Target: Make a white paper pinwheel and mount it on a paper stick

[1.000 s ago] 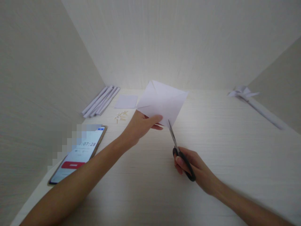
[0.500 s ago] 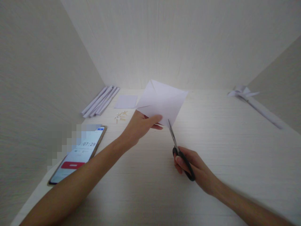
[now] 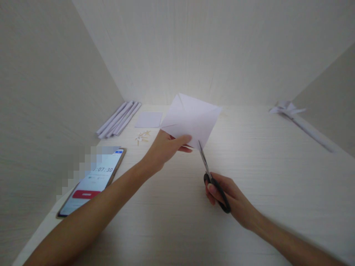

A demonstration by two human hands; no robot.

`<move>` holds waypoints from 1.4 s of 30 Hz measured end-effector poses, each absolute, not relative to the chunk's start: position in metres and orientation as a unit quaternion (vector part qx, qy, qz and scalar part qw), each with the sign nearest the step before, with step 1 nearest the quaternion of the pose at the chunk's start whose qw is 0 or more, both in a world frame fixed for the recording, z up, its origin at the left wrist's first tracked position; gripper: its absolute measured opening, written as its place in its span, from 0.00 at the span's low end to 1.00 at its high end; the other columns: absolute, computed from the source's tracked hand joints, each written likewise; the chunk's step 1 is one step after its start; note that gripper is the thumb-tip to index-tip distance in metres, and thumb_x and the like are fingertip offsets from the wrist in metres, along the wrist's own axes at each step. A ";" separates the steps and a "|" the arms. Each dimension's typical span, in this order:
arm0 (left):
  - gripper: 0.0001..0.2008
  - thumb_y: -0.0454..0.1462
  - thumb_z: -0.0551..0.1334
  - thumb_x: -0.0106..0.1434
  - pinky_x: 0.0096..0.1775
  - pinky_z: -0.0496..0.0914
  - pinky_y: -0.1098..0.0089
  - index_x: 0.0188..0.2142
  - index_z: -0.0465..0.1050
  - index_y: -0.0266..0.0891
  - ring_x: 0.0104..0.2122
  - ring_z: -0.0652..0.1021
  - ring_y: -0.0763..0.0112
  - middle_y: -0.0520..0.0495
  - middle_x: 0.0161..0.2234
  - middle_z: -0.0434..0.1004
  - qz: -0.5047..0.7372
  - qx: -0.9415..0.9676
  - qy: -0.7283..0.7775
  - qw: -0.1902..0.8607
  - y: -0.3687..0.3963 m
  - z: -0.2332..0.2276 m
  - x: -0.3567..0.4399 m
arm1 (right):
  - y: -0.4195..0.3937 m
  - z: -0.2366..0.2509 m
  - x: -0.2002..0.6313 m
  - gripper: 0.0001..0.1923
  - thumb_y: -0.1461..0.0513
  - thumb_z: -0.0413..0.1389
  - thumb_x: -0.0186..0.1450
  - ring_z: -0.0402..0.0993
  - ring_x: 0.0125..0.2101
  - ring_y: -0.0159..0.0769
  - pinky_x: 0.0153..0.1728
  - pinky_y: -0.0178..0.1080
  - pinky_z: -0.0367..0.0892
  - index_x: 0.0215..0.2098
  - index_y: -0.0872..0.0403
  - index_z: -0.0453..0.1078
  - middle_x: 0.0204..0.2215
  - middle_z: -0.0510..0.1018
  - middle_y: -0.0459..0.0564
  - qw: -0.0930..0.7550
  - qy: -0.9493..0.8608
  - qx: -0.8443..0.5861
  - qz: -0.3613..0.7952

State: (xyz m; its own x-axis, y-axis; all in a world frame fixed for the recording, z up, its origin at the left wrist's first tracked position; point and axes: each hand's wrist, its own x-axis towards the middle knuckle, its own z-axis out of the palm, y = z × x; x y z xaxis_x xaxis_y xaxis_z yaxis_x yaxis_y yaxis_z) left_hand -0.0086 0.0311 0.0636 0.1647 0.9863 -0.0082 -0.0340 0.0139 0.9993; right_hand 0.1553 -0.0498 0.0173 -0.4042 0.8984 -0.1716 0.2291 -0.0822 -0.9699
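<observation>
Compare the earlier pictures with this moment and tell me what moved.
Almost nothing moved. The timer on the phone ran on from 07:28 to 07:30. The left hand still pinches the white paper sheet at its near edge, and the right hand still holds the scissors, blade tips at the sheet's lower corner. The rolled paper tubes, small paper square and wooden bits lie as before.

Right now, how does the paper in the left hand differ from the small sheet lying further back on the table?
The held paper is lifted and tilted, pinched by the left hand; the small sheet lies flat, untouched. The held paper is larger and shows fold creases; the small sheet looks plain. The scissors in the right hand meet only the held paper. Both are white.
</observation>
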 end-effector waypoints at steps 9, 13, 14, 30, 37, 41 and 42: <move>0.11 0.34 0.61 0.47 0.25 0.73 0.75 0.32 0.71 0.32 0.26 0.76 0.72 0.46 0.29 0.76 0.461 0.523 0.454 0.555 0.031 0.064 -0.008 | -0.050 0.019 0.155 0.20 0.49 0.46 0.59 0.53 0.19 0.26 0.18 0.32 0.50 0.19 0.54 0.54 0.16 0.58 0.42 0.295 -0.608 -0.460 0.577; 0.10 0.35 0.61 0.47 0.25 0.73 0.75 0.31 0.72 0.32 0.27 0.76 0.71 0.46 0.30 0.76 0.459 0.531 0.453 0.550 0.031 0.064 -0.009 | -0.050 0.018 0.156 0.19 0.50 0.45 0.60 0.53 0.19 0.26 0.19 0.32 0.50 0.19 0.54 0.55 0.16 0.58 0.42 0.296 -0.615 -0.456 0.571; 0.10 0.35 0.61 0.47 0.26 0.73 0.74 0.31 0.72 0.32 0.27 0.76 0.71 0.46 0.30 0.77 0.458 0.534 0.453 0.548 0.030 0.064 -0.009 | -0.050 0.018 0.156 0.19 0.50 0.45 0.60 0.53 0.19 0.26 0.19 0.32 0.50 0.19 0.54 0.55 0.17 0.58 0.42 0.295 -0.617 -0.455 0.571; 0.11 0.35 0.61 0.48 0.26 0.73 0.75 0.32 0.72 0.32 0.28 0.76 0.71 0.46 0.30 0.77 0.449 0.541 0.450 0.551 0.030 0.064 -0.010 | -0.051 0.018 0.154 0.21 0.46 0.45 0.58 0.51 0.19 0.26 0.18 0.32 0.48 0.20 0.54 0.52 0.16 0.55 0.41 0.290 -0.607 -0.473 0.569; 0.10 0.35 0.61 0.48 0.27 0.73 0.74 0.31 0.72 0.32 0.28 0.76 0.70 0.45 0.31 0.77 0.453 0.536 0.454 0.549 0.030 0.064 -0.009 | -0.051 0.017 0.154 0.22 0.45 0.45 0.58 0.52 0.19 0.26 0.18 0.32 0.49 0.19 0.54 0.52 0.16 0.56 0.41 0.289 -0.614 -0.475 0.561; 0.11 0.35 0.61 0.47 0.26 0.73 0.73 0.31 0.72 0.32 0.28 0.76 0.70 0.45 0.31 0.77 0.454 0.531 0.458 0.550 0.030 0.064 -0.009 | -0.051 0.017 0.154 0.22 0.45 0.45 0.58 0.51 0.18 0.26 0.18 0.33 0.49 0.19 0.53 0.52 0.16 0.55 0.41 0.284 -0.615 -0.481 0.557; 0.11 0.35 0.61 0.47 0.26 0.73 0.73 0.31 0.72 0.32 0.28 0.76 0.70 0.45 0.31 0.77 0.454 0.530 0.458 0.550 0.030 0.065 -0.009 | -0.050 0.016 0.154 0.22 0.45 0.45 0.58 0.51 0.18 0.26 0.18 0.33 0.48 0.19 0.53 0.52 0.16 0.55 0.41 0.282 -0.615 -0.482 0.557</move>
